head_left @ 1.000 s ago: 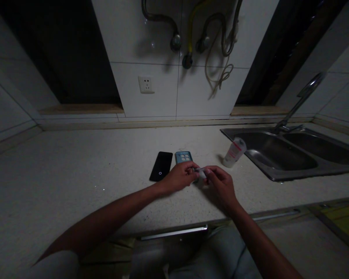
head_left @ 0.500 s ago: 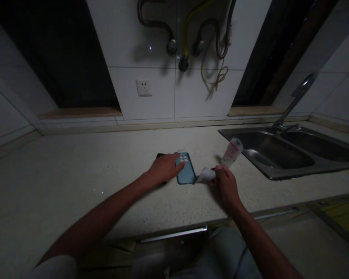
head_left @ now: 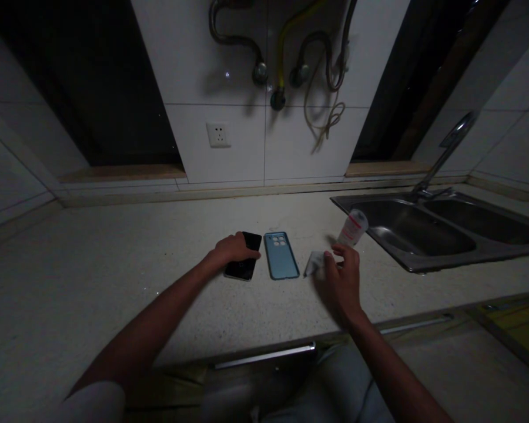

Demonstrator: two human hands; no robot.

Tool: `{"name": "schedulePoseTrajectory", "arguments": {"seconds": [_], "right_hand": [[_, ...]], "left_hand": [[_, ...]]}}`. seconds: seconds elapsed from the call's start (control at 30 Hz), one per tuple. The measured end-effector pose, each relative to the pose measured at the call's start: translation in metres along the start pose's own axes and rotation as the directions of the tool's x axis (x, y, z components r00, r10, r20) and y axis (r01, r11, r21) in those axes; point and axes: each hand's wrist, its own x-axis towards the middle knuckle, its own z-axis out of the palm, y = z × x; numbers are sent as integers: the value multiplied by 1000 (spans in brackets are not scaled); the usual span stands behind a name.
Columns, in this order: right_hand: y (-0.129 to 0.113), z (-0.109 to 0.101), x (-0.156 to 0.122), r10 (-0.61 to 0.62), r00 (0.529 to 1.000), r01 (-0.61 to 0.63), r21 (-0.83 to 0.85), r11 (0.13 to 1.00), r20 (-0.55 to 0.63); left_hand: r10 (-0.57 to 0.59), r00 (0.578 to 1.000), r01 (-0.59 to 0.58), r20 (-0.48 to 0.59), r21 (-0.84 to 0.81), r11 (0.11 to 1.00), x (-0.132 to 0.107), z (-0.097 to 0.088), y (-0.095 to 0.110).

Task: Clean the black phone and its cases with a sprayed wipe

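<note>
My left hand point(head_left: 233, 249) lies over a black smartphone point(head_left: 251, 241) on the speckled stone counter point(head_left: 114, 258), its fingers across the phone's upper part. To the right of the phone, a light blue phone case point(head_left: 281, 255) lies flat, camera cutouts at its top. My right hand point(head_left: 340, 285) is blurred, its thumb and fingers at a small white wipe point(head_left: 314, 264). Just beyond that hand stands a translucent plastic bottle point(head_left: 352, 228) with a red mark, tilted in the picture.
A stainless double sink point(head_left: 405, 232) with a chrome faucet point(head_left: 445, 155) is set in the counter at the right. On the tiled wall behind are a white socket point(head_left: 218, 134) and hanging hoses point(head_left: 321, 59). A drawer handle point(head_left: 264, 356) runs below the counter's front edge.
My left hand has moved left from the blue case onto the black phone, which now shows beside the case. The white wipe sits lower, and my right hand has shifted with it.
</note>
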Motion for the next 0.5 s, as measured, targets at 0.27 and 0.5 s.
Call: {"name": "schedulePoseTrajectory", "arguments": {"seconds": [0.27,0.5], "right_hand": [[-15,21,5,-167,889,290,-240,926,427],[-34,46,31,207,725,314,-583,749,657]], "left_hand": [[183,962,-36,203,-569,822,10,5,-10],[75,948,255,311,-876,409,-2,4,9]]}}
